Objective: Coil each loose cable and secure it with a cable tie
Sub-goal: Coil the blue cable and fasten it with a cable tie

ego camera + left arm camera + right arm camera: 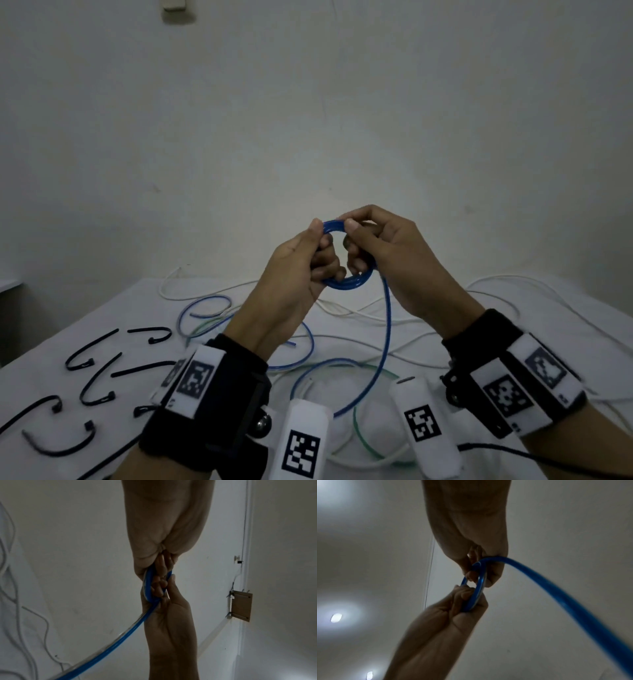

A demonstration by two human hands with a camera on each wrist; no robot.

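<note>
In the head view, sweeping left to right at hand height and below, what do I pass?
black cable ties on the table → left hand → blue cable coil gripped by both hands → right hand → loose white cables

A white table (565, 308) carries loose cables (359, 317) and black cable ties (92, 346).

You stand before a plain white wall (308, 120). The bench (102, 308) has a white cover. Two ceiling lights (336, 617) shine, and the room is dim.
</note>
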